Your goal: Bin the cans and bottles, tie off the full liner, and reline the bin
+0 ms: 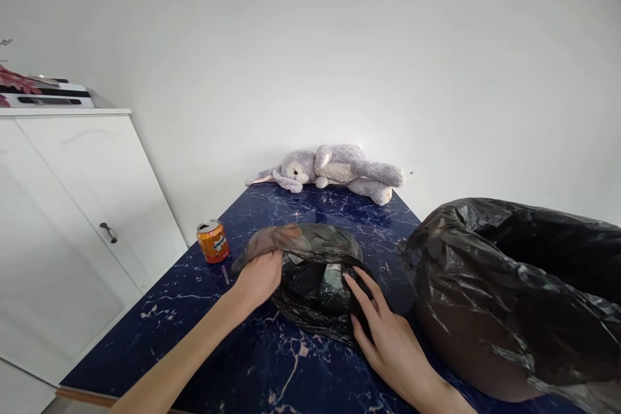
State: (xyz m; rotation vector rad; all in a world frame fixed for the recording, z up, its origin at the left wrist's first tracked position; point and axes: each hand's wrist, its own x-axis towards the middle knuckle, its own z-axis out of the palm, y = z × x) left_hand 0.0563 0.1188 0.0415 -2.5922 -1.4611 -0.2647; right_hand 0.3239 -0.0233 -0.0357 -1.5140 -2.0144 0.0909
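A small black plastic bag (310, 320) lies on the table with its mouth spread wide. Crumpled clear, pale-green plastic (332, 279) with a whitish part shows inside it; I cannot tell exactly what it is. My left hand (259, 279) pinches the bag's rim at the left, its fingertips partly hidden by the film. At the right side of the mouth, my right hand (383, 330) rests against the bag with fingers stretched and apart. An orange soda can (213, 241), its top opened, stands upright to the left of the bag.
On the right stands a large brown bin (475, 349) lined with a black bag (466, 272). A grey plush rabbit (334, 168) lies at the back against the wall. The dark blue marbled table (286, 369) has a white cabinet (72, 207) on its left.
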